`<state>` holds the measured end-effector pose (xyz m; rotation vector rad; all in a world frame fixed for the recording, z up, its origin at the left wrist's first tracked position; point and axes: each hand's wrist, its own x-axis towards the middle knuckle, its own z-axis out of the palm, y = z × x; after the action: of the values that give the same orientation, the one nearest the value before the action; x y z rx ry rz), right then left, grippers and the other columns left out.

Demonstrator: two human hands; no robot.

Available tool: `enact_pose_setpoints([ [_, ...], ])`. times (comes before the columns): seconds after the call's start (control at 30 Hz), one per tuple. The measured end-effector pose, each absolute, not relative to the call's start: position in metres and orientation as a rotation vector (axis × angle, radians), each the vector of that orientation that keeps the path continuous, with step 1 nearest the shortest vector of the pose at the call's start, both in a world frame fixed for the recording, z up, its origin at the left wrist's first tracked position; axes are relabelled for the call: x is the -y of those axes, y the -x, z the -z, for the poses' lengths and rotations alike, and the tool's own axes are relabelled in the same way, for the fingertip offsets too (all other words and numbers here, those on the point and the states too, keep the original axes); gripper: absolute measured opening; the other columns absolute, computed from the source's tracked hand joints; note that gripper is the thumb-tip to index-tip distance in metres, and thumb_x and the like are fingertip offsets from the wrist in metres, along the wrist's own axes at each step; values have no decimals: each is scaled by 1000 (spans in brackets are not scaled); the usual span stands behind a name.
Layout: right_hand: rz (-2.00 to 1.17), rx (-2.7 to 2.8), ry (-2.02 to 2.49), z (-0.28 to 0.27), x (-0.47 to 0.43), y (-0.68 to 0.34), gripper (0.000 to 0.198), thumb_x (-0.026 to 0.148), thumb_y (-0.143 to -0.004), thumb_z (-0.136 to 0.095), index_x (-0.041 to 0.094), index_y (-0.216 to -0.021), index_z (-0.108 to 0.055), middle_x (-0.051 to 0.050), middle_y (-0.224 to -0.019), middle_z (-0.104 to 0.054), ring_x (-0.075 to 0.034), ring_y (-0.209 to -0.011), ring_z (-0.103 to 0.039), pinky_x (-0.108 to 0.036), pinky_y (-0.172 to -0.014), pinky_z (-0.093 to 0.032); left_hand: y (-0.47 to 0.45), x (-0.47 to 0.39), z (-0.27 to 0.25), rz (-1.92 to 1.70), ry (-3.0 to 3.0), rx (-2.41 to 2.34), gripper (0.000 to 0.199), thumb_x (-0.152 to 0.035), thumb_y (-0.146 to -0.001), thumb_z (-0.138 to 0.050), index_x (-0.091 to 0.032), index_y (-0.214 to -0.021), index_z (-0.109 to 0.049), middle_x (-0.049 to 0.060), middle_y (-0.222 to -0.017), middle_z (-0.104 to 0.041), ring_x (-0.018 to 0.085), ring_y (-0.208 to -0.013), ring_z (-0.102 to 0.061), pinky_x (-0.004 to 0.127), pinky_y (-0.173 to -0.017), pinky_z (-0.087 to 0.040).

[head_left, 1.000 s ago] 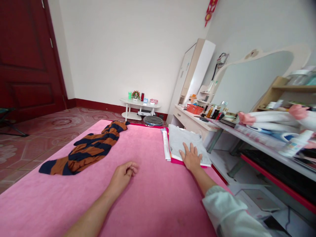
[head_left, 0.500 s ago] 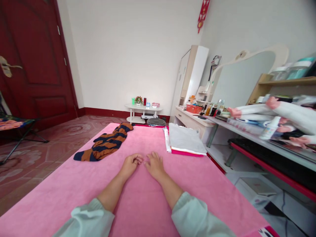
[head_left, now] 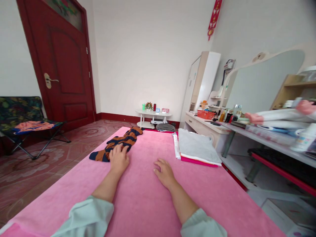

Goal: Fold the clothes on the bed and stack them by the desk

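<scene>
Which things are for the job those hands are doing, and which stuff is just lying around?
Probably for the job:
striped cloth, at the left hand
pile of folded clothes
pink sheet, below the right hand

Seemingly just lying around:
orange cloth on the chair
red basket
small plant
white bottle

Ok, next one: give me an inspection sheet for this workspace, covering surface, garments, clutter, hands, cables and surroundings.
Surface: pink cover, spread beneath both hands.
Garments: striped garment, bunched, left; folded stack, grey on top, right.
Clutter: bottles and red basket on white dresser.
Hands: left hand at striped garment, contact unclear; right hand over cover, holding nothing.
Cables: nothing clearly seen.
Surroundings: dark red door, folding chair, mirror.
</scene>
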<state>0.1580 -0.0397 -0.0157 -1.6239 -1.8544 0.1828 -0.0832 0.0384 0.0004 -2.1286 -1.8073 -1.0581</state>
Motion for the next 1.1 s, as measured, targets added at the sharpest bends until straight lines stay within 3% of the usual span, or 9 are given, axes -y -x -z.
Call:
enact_pose_setpoints([
  [0.13,-195,1840,1623,15,40,-158,33,25,-76,-62,24,-109,-68,-7,-128,-57,-22,-120,-49,-37,-105,-32,128,-49,1,778,1814,2194,65,-39,-79,-52,-18,-139,-38,20,-131,-47,39,-120,-38,60,-98,-19],
  [0.23,-206,1835,1624,15,40,-158,33,25,-76,-62,24,-109,-68,-7,-129,-57,-22,-120,-49,-37,-105,-32,143,-54,4,676,1794,2237,58,-48,-79,-48,-14,-126,-51,20,-111,-58,39,-108,-46,60,-93,-23],
  [0.43,-307,1683,1476,19,35,-158,29,19,-70,-64,20,-98,-71,-9,-120,-62,-23,-114,-54,-37,-102,-36,115,-46,-16,1036,2063,1850,34,-36,-75,-55,-18,-103,-61,12,-107,-61,31,-102,-54,41,-91,-37],
  [0.6,-370,1449,1369,12,31,-164,33,35,-88,-43,16,-102,-67,-7,-100,-69,-19,-94,-62,-31,-85,-47,29,14,-34,1454,2618,1222,12,-28,-78,-57,-20,-86,-62,6,-91,-64,20,-87,-59,28,-80,-43],
  [0.67,-463,1376,1300,9,32,-170,39,44,-90,-39,17,-98,-67,-6,-94,-70,-20,-90,-63,-32,-81,-48,-2,43,-35,1336,2974,957,13,-28,-79,-59,-22,-89,-65,4,-87,-66,19,-79,-61,27,-73,-44],
  [0.77,-640,1330,1181,8,32,-177,36,49,-82,-54,17,-91,-68,-5,-90,-71,-21,-86,-64,-32,-79,-49,-24,68,-33,1153,3257,696,14,-29,-83,-58,-23,-87,-69,3,-84,-69,18,-75,-62,27,-70,-43],
  [0.87,-708,1358,1154,10,30,-179,37,45,-70,-68,16,-93,-68,-6,-90,-72,-21,-84,-66,-33,-79,-50,-17,63,-33,1281,3171,904,25,-29,-90,-47,-22,-82,-70,3,-78,-69,17,-71,-61,28,-68,-43],
  [1.0,-741,1392,1155,11,29,-177,38,45,-72,-68,17,-97,-67,-7,-94,-72,-21,-85,-66,-35,-78,-51,13,23,-29,1542,2715,1332,22,-31,-88,-50,-22,-99,-67,7,-98,-67,23,-93,-59,33,-85,-42],
  [1.1,-644,1409,1217,7,32,-176,38,48,-76,-63,17,-98,-68,-8,-94,-71,-21,-84,-65,-35,-77,-51,39,-8,-17,1426,2564,1575,46,-39,-73,-68,-21,-115,-61,10,-114,-62,27,-106,-54,36,-93,-40],
])
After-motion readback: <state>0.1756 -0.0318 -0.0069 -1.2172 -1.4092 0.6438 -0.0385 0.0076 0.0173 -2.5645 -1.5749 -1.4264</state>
